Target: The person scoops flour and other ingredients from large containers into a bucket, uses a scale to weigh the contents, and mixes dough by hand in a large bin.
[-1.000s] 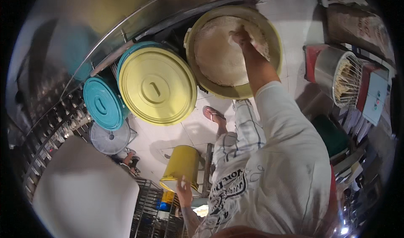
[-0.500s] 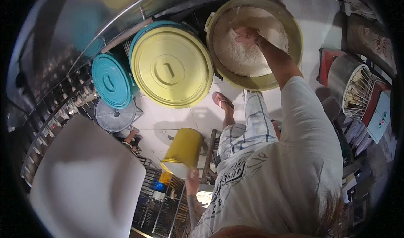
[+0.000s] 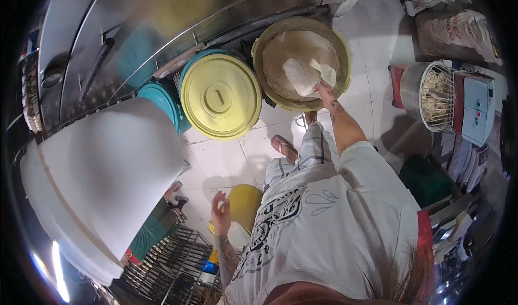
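A large yellow tub [image 3: 345, 81] of pale flour [image 3: 288, 42] stands in front of me, uncovered. My right hand [image 3: 325, 93] is closed at the tub's near edge, around what looks like a pale scoop. White flour [image 3: 302, 77] lies heaped at it, so its outline is hard to make out. My left hand [image 3: 220, 214] hangs low on the left with its fingers apart and loosely bent, holding nothing. Just beside that hand is a yellow bucket [image 3: 245, 201], partly hidden by my body.
A yellow-lidded bin [image 3: 221, 97] stands left of the tub, with a turquoise bin [image 3: 162, 103] beyond. A big white panel [image 3: 108, 165] fills the left. On the right are a mixer with a steel bowl [image 3: 418, 97] and a sack [image 3: 456, 35]. Another person's foot [image 3: 175, 192] shows lower left.
My right hand was bare in the flour; now it is nearer me, gripping the flour-covered scoop. My left hand has lifted and moved left from the bucket's rim. The view has shifted.
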Demonstrator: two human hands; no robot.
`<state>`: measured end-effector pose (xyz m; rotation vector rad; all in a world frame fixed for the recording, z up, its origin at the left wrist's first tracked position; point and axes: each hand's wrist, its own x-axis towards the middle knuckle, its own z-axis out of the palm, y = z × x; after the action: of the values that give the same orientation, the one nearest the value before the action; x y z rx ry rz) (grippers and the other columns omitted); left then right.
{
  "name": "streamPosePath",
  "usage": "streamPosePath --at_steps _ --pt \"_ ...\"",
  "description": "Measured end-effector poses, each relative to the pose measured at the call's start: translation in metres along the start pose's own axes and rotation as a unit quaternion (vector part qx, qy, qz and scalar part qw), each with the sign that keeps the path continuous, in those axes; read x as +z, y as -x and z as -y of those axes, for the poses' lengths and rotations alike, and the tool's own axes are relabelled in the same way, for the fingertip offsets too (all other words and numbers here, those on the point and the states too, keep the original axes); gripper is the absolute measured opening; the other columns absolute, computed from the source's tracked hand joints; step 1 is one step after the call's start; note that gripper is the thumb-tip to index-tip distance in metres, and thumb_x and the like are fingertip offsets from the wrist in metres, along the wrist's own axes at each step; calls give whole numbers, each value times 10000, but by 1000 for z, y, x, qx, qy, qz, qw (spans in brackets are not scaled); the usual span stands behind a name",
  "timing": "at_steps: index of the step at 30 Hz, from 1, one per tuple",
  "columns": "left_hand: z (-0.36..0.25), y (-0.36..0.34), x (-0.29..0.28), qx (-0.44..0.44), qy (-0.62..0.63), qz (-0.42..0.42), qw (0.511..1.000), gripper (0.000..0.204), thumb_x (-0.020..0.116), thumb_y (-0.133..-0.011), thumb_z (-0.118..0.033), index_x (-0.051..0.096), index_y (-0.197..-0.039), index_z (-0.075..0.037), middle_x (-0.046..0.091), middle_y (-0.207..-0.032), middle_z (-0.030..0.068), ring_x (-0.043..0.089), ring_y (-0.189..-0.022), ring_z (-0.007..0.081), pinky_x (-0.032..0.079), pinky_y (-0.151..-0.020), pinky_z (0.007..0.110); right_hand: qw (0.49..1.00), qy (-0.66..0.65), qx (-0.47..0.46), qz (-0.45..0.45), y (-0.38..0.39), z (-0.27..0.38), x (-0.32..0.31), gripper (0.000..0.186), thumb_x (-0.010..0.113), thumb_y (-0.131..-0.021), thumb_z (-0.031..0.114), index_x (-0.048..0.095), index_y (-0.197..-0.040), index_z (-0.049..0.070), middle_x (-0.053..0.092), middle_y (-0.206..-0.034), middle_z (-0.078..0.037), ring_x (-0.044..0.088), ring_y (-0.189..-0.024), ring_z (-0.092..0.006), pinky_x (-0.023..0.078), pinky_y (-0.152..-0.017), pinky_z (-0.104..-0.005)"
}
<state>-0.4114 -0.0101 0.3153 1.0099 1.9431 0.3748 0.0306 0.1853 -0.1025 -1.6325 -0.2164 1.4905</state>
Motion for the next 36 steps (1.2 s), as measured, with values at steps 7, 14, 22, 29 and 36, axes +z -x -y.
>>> streamPosePath --at_steps 7,14,22,29,36 --pt "-10 3 -54 250 -122 -196 940 274 553 -947 15 563 -1221 11 615 -1178 137 594 -1102 254 473 -951 373 994 -66 -62 52 71 75 -9 323 560 -797 114 673 -1095 60 640 -885 -37 584 -816 -158 473 -758 -310" --pt "-124 33 -154 567 -86 -464 675 364 611 -913 13 535 -1268 42 485 -1322 205 472 -1244 346 396 -1036 456 975 -83 -194 65 231 178 -33 87 553 -833 129 610 -841 63 567 -809 -20 510 -755 -131 407 -695 -277" --pt "-233 90 -212 538 -243 -502 632 633 715 -848 -339 491 -1420 -187 446 -1408 167 443 -1298 330 227 -1069 653 937 -123 -300 134 440 354 -25 125 577 -842 186 538 -740 125 458 -629 51 423 -548 -91 366 -528 -258" --pt "-219 74 -179 502 -202 -503 674 696 722 -830 -434 452 -1428 -201 374 -1416 173 411 -1334 338 255 -1045 706 902 -96 -342 244 577 478 84 160 546 -852 211 530 -717 126 469 -573 28 405 -444 -114 376 -432 -294" --pt "-228 76 -144 534 -71 -485 689 597 764 -780 -182 527 -1327 -207 401 -1374 113 429 -1304 338 221 -1051 764 722 330 -520 314 661 551 241 286 652 -937 348 665 -848 76 438 -635 73 363 -528 -38 310 -491 -236"
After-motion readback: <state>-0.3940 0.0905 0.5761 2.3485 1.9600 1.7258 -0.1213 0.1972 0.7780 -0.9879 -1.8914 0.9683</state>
